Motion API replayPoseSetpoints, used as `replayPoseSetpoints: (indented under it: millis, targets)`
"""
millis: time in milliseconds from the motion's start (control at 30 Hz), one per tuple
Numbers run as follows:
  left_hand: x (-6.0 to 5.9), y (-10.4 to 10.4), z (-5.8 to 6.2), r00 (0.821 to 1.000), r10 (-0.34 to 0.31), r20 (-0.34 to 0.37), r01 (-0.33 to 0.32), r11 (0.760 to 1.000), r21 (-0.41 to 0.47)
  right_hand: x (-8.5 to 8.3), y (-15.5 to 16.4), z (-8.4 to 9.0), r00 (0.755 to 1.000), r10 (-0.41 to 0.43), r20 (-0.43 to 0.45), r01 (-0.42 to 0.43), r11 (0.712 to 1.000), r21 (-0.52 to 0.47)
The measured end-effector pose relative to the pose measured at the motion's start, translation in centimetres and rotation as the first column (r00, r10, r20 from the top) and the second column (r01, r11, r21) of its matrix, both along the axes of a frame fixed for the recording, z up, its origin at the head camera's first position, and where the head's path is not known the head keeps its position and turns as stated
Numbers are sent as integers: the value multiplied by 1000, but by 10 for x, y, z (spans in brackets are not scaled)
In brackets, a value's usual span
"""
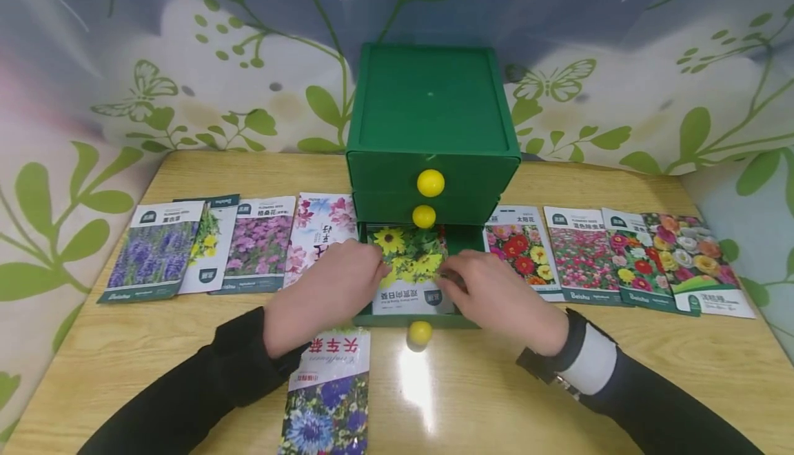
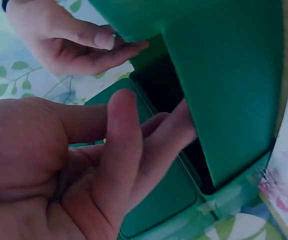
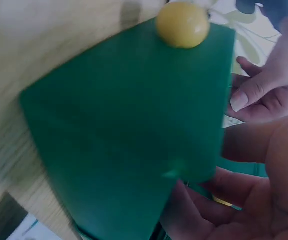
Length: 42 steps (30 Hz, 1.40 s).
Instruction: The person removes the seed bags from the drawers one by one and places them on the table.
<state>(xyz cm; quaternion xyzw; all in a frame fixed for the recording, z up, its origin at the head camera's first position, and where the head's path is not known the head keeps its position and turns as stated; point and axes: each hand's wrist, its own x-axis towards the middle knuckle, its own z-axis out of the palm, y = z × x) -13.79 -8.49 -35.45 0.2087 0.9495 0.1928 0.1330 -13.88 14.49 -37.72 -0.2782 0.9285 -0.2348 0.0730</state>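
A green drawer cabinet (image 1: 434,100) with round yellow knobs stands at the back of the table, its lowest drawer (image 1: 397,320) pulled out. Inside that drawer lies a seed packet (image 1: 406,265) picturing yellow flowers, its print upside down. At the packet's left edge, my left hand (image 1: 329,282) grips with bent fingers. From the other side my right hand (image 1: 502,296) pinches the right edge between thumb and fingers. In both wrist views the drawer's green walls hide the fingertips; the front panel (image 3: 129,125) fills much of the right one.
Left of the cabinet, several packets overlap in a row, including a purple-flower one (image 1: 155,251). More packets fan out on the right, such as the red-and-yellow flower one (image 1: 524,248). A blue cornflower packet (image 1: 325,400) lies in front, beneath my left forearm. Patterned cloth hangs behind.
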Motion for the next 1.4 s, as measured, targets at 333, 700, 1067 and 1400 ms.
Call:
replayPoseSetpoints:
  millis: [333,700,1067,1400]
  targets:
    - [-2,27,-14,968,-150,-201,94,960,-264,-13,-5,-13,999,-17,39,13,993,116]
    - [-9,36,-22,944,-231,-238,115,901,-419,-15,-9,-14,999,-31,34,24,982,190]
    - [-17,37,-25,958,-112,-263,15,938,-345,-15,-9,-18,999,-28,45,19,984,178]
    - [-23,34,-23,981,-6,-195,-40,972,-230,-17,-10,-18,998,-54,29,49,988,146]
